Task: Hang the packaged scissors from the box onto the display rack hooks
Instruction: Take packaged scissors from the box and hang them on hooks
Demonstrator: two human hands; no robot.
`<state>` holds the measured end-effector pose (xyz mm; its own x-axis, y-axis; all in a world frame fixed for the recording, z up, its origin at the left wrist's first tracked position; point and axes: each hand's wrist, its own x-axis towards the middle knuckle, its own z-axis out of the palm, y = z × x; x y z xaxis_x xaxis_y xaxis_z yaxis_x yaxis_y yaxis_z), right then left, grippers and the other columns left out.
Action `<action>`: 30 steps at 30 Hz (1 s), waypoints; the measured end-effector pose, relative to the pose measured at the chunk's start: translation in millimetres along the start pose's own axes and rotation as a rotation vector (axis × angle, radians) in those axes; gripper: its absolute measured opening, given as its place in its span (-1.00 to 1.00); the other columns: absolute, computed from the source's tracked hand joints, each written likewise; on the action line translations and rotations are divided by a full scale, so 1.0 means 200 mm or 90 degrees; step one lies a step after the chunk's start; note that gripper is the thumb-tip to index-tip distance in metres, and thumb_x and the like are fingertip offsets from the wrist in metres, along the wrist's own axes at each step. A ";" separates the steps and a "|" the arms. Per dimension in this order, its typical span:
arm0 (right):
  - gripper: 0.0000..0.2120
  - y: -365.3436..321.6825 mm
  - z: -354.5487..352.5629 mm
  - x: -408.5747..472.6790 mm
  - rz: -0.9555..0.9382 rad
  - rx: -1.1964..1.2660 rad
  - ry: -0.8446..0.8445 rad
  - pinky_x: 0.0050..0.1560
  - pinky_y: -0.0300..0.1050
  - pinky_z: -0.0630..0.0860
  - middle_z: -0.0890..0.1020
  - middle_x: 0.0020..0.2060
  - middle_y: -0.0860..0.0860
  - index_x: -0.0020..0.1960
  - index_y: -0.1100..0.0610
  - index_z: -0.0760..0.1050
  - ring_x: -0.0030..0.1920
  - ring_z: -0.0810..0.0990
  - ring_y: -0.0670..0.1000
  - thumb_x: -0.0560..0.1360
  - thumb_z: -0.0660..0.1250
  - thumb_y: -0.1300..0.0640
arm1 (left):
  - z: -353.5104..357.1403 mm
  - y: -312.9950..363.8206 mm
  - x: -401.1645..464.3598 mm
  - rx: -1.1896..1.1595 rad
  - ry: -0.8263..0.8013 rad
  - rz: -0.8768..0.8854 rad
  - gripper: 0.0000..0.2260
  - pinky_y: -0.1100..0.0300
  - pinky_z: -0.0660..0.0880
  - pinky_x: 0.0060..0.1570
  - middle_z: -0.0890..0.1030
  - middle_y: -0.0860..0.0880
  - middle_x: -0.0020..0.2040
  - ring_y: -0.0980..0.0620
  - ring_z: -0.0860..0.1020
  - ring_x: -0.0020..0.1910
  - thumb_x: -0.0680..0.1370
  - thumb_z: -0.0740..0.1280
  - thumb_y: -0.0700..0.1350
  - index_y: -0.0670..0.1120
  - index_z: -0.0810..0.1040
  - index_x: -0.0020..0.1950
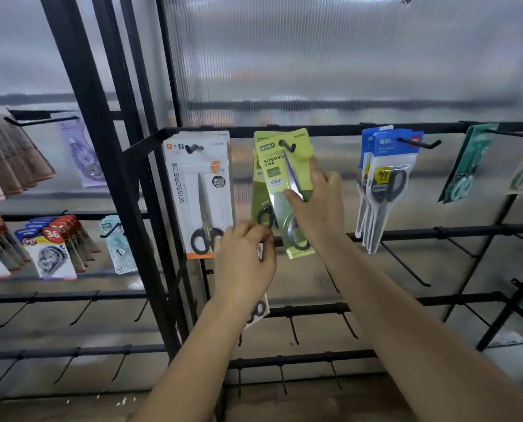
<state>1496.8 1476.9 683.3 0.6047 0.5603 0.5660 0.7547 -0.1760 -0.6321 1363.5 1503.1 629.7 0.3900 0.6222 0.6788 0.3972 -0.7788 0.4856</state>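
The black display rack (pixel 315 129) runs off the picture on the right and at the bottom, and a translucent ribbed panel (pixel 345 56) behind it blurs whatever lies beyond. Taking the green scissors pack (pixel 274 166) at the middle of the top rail as landmark: it hangs on a hook (pixel 286 145), tilted, with at least one more green pack behind it; the exact number is hard to tell. Left of it hangs a stack of white scissors packs (pixel 197 190), count unclear. Right of it hang blue-topped scissors packs (pixel 385 178), about three, and further right teal packs (pixel 467 166), cut off by the frame edge. Far left of it, a second rack holds correction-tape packs (pixel 53 248), partly cropped.

Below the green pack, three rails carry bare hooks (pixel 406 266) with free space between them.

The right hand (pixel 315 202) grasps the front green pack, thumb on its face and fingers round its right edge. The left hand (pixel 245 257), just below-left of it, pinches another packaged scissors (pixel 258 312), mostly hidden behind the hand and wrist.
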 end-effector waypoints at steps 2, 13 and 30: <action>-0.31 0.06 0.04 0.07 -0.036 -0.051 -0.005 0.19 -0.11 0.37 0.32 0.17 0.11 0.54 0.03 0.00 0.13 0.36 0.05 0.54 0.28 0.00 | 0.04 0.00 -0.01 -0.010 -0.026 0.010 -0.79 -0.03 0.51 -0.16 0.62 -0.08 -0.16 -0.15 0.55 -0.15 0.44 0.23 -0.13 -0.14 0.66 -0.14; -0.67 0.51 -0.07 -0.44 0.014 -0.015 0.070 0.23 0.02 0.42 0.48 0.16 0.14 0.24 0.20 0.50 0.18 0.45 0.14 0.47 0.29 0.29 | 0.39 0.09 -0.20 -0.089 -0.204 0.075 -0.78 0.17 0.44 -0.07 0.64 -0.12 -0.07 -0.12 0.58 -0.06 0.49 0.22 -0.17 -0.17 0.64 -0.05; -0.73 1.63 -0.16 -1.66 0.612 0.046 0.135 -0.25 -0.57 0.25 0.44 0.00 0.05 0.12 0.22 0.54 -0.15 0.44 -0.07 0.52 0.18 0.41 | 1.55 0.15 -1.40 -0.121 -0.764 -0.006 -0.73 0.02 0.46 0.08 0.57 -0.15 0.16 -0.14 0.52 0.12 0.56 0.25 -0.16 -0.16 0.53 0.24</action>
<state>1550.9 1207.7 306.5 0.9907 0.0474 -0.1274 -0.0952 -0.4264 -0.8995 1524.1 1330.2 284.5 0.9488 0.2281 -0.2186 0.3157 -0.7104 0.6290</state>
